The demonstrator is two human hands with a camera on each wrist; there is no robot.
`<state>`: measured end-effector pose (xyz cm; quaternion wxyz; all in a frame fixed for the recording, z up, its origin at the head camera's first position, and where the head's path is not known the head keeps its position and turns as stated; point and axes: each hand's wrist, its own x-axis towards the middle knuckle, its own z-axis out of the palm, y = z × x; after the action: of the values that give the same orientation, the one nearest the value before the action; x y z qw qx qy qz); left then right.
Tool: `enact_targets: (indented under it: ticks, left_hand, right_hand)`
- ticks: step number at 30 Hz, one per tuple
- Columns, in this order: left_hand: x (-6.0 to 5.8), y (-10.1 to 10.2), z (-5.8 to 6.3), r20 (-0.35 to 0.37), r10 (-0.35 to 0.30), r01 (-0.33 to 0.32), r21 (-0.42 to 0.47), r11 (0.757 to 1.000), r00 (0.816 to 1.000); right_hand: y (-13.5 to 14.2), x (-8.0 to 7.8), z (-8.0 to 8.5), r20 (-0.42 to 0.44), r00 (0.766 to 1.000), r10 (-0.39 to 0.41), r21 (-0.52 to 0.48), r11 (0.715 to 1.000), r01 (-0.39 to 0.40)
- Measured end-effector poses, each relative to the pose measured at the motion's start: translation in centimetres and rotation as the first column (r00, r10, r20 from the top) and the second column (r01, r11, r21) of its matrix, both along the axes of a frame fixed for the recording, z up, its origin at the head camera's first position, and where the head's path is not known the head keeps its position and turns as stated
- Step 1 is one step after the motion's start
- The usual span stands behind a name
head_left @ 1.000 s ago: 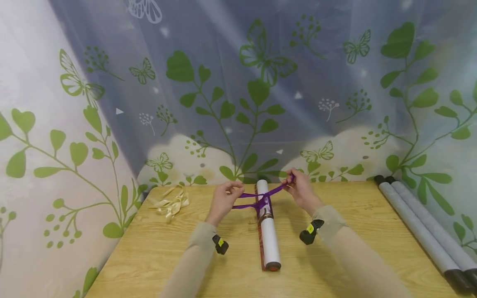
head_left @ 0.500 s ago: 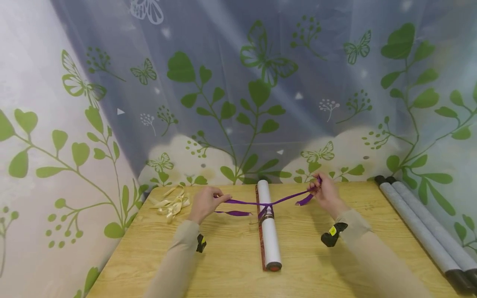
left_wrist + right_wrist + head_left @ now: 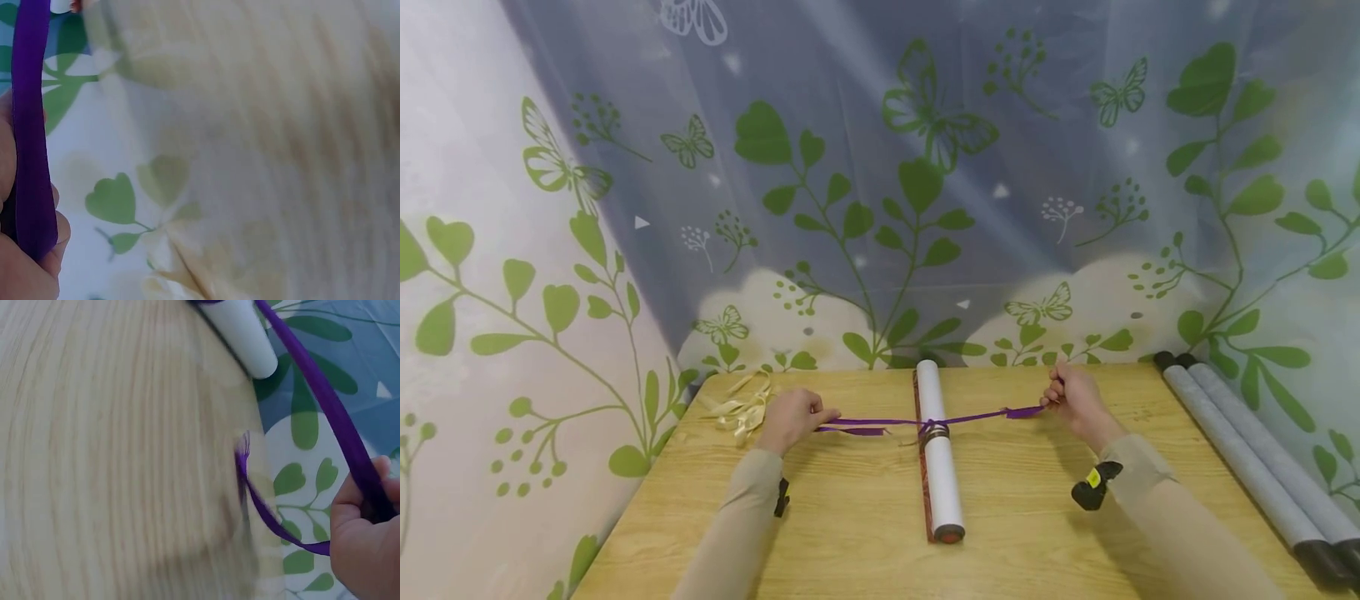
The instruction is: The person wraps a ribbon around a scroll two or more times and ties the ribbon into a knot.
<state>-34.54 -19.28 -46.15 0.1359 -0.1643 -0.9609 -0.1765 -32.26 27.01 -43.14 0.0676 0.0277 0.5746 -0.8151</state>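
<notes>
A scroll [image 3: 943, 479] lies lengthwise on the middle of the counter [image 3: 1045, 533]. A ribbon [image 3: 325, 394] crosses it, running from the left grip [image 3: 790, 421] to the right grip [image 3: 1077, 404]. Loose ribbons [image 3: 730, 410] lie in the far left corner, two rolls [image 3: 1232, 450] side by side along the right edge. A curtain [image 3: 850, 208] hangs behind.

- Gripped purple ribbon [image 3: 320, 392] with right hand [image 3: 369, 531] at lower right.
- Trailed its frayed end [image 3: 242, 456] right of centre.
- Saw white roll [image 3: 247, 339] at top, wooden table [image 3: 119, 450] at left.
</notes>
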Motion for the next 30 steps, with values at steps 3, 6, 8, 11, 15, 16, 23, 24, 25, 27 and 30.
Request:
enact_targets:
  ticks: [3, 6, 8, 11, 15, 16, 23, 24, 25, 27, 30]
  left_hand:
    - [0.0, 0.0, -0.5, 0.019, -0.006, 0.007, -0.033, 0.999, 1.0]
    - [-0.1, 0.1, -0.8, 0.03, -0.002, 0.003, -0.048, 0.999, 1.0]
    - [-0.2, 0.1, -0.8, 0.022, 0.01, -0.009, -0.046, 0.999, 1.0]
    - [-0.4, -0.1, -0.5, 0.018, 0.053, -0.052, -0.04, 0.998, 0.998]
    - [-0.4, -0.8, -0.2, 0.028, 0.128, -0.126, -0.053, 0.991, 0.991]
    - [-0.4, -1.0, -0.2, 0.025, 0.142, -0.141, -0.056, 0.988, 0.989]
    - [-0.5, -2.6, -0.1, -0.062, 0.216, -0.22, -0.076, 0.972, 0.974]
    - [-0.6, -2.8, -0.1, -0.087, 0.226, -0.232, -0.071, 0.97, 0.97]
    - [-0.7, -2.9, -0.1, -0.11, 0.235, -0.243, -0.068, 0.968, 0.966]
    - [-0.7, -3.1, 0.1, -0.135, 0.238, -0.247, -0.056, 0.967, 0.962]
    - [-0.9, -3.1, 0.1, -0.104, 0.218, -0.226, -0.073, 0.971, 0.97]
  right_hand:
    - [0.2, 0.1, -0.4, 0.014, 1.0, -0.01, 0.052, 0.999, 0.009]
    - [0.5, 0.2, -0.7, 0.041, 0.999, -0.02, 0.075, 0.997, 0.017]
    - [0.7, 0.1, -0.7, 0.065, 0.998, -0.027, 0.066, 0.998, 0.022]
    - [1.1, -0.1, -0.6, 0.103, 0.994, -0.038, 0.036, 0.999, 0.035]
    - [2.0, -0.3, -0.3, 0.115, 0.992, -0.056, 0.031, 0.998, 0.053]
    - [2.3, -0.3, -0.2, 0.109, 0.992, -0.061, 0.038, 0.998, 0.057]
    - [4.8, -0.4, -0.3, 0.104, 0.982, -0.16, 0.012, 0.987, 0.159]
    - [5.1, -0.4, -0.4, 0.11, 0.979, -0.169, 0.004, 0.985, 0.17]
    - [5.4, -0.4, -0.5, 0.113, 0.977, -0.181, 0.004, 0.983, 0.181]
    - [5.7, -0.4, -0.6, 0.116, 0.971, -0.211, 0.023, 0.978, 0.21]
    - [5.5, -0.4, -0.8, 0.08, 0.961, -0.264, 0.139, 0.958, 0.251]
